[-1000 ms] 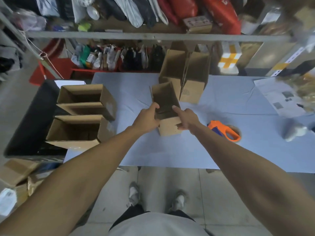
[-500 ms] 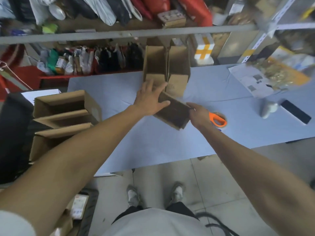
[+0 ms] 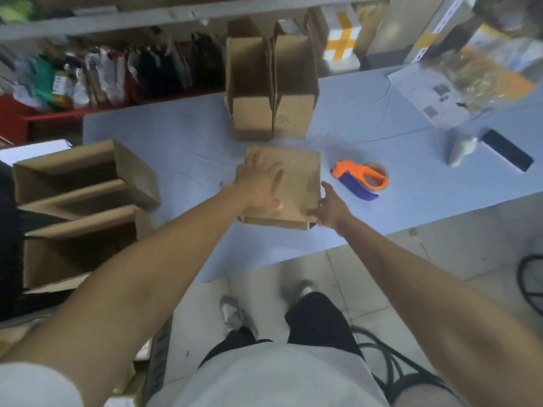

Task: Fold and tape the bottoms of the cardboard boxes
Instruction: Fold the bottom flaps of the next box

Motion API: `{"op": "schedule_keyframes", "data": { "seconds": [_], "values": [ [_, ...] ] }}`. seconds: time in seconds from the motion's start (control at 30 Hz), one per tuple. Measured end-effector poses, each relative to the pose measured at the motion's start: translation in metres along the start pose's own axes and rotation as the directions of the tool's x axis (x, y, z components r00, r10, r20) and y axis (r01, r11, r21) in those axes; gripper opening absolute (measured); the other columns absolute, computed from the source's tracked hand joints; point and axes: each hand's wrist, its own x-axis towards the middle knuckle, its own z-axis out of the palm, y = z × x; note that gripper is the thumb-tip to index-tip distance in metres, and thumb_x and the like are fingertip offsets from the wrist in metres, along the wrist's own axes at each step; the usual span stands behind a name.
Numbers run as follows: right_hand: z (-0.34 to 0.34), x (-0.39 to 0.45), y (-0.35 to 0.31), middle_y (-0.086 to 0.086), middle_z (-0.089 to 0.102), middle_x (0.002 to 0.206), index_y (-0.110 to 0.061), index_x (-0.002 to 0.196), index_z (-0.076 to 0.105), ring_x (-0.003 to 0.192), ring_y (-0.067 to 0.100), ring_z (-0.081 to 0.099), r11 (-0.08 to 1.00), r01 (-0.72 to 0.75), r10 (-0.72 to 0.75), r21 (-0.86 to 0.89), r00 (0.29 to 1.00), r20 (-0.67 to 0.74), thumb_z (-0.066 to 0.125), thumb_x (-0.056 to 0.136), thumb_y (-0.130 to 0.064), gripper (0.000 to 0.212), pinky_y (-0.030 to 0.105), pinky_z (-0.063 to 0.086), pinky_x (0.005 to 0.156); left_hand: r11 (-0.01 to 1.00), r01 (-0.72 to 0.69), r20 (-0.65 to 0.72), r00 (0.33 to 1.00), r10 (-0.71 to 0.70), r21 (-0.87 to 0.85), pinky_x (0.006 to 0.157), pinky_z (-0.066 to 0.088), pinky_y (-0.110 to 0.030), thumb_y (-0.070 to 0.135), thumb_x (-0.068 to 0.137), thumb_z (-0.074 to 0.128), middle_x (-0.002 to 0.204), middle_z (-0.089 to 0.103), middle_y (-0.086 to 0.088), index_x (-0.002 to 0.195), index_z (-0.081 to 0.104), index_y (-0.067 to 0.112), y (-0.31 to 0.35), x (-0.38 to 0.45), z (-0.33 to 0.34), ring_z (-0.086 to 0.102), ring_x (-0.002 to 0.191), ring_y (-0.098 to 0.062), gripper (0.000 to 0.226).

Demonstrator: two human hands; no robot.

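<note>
A blue table [image 3: 182, 133] fills the middle of the view, with a shelf rack [image 3: 164, 16] of bags and packages along its far side. At the left edge of the table two open boxes [image 3: 79, 207] lie on their sides, stacked, mouths facing right. At the far middle two more upright boxes [image 3: 271, 89] stand side by side, touching, tops open.

The box [image 3: 289, 183] being worked on sits near the middle of the table's near edge, its flat brown face turned up, a lower flap edge showing along its near side. The left hand [image 3: 260, 183] lies flat on that top face, fingers straight and spread, pressing down. The right hand [image 3: 330, 208] is at the box's near right corner, thumb up and apart, fingers on the corner; how tightly they curl cannot be told.

Just right of the box, not touching it, an orange tape dispenser [image 3: 360, 179] lies on the table. Farther right are a dark phone [image 3: 507, 154] and a pale blurred object [image 3: 461, 148], with printed papers [image 3: 423, 95] beyond them.
</note>
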Motion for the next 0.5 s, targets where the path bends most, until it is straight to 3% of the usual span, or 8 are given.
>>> {"op": "schedule_keyframes", "data": {
  "seconds": [0.07,0.2,0.33,0.4,0.5],
  "values": [
    [-0.004,0.006,0.005,0.003,0.056,0.105,-0.037,0.15,0.024,0.076,0.026,0.057,0.996,0.016,-0.019,0.091,0.999,0.034,0.068,0.084,-0.006,0.085,0.031,0.05,0.052,0.999,-0.013,0.039,0.999,0.011,0.053,0.116,0.009,-0.056,0.063,0.064,0.076,0.161,-0.012,-0.016,0.153,0.005,0.035,-0.003,0.015,-0.004,-0.006,0.148,-0.038,0.117],
    [-0.033,0.039,-0.003,0.008,0.058,0.122,-0.032,0.151,0.026,0.072,0.03,0.061,0.987,0.134,-0.137,0.084,0.99,0.02,0.055,0.086,0.006,0.081,0.03,0.043,0.049,0.994,0.055,-0.018,0.998,-0.054,0.09,0.108,0.027,-0.049,0.077,0.053,0.071,0.147,0.024,-0.014,0.151,0.011,0.038,-0.002,0.043,-0.009,0.023,0.136,-0.036,0.121],
    [-0.064,0.085,-0.029,0.008,0.062,0.114,-0.019,0.142,0.041,0.074,0.02,0.06,0.981,0.191,-0.193,0.03,0.98,0.054,0.052,0.087,0.006,0.062,0.024,0.044,0.057,0.969,0.247,-0.141,0.959,-0.247,-0.019,0.104,0.03,-0.047,0.083,0.055,0.064,0.137,0.033,-0.013,0.149,0.015,0.037,0.02,0.047,-0.003,0.03,0.126,-0.034,0.115],
    [-0.072,0.1,-0.038,0.007,0.065,0.111,-0.01,0.133,0.053,0.086,0.023,0.062,0.973,0.233,-0.232,0.002,0.968,0.092,0.054,0.082,0.008,0.054,0.027,0.047,0.067,0.948,0.313,-0.185,0.929,-0.32,-0.063,0.11,0.023,-0.048,0.084,0.06,0.061,0.142,0.03,-0.016,0.15,0.017,0.032,0.035,0.047,0.005,0.026,0.131,-0.036,0.113],
    [-0.074,0.111,-0.054,-0.003,0.067,0.106,-0.012,0.118,0.066,0.097,0.011,0.06,0.925,0.349,-0.328,-0.149,0.933,0.147,0.058,0.08,0.002,0.041,0.024,0.046,0.081,0.89,0.434,-0.188,0.871,-0.454,-0.136,0.111,0.018,-0.052,0.09,0.057,0.055,0.15,0.026,-0.016,0.149,0.018,0.029,0.042,0.054,0.006,0.022,0.138,-0.039,0.117]
  ]
}}
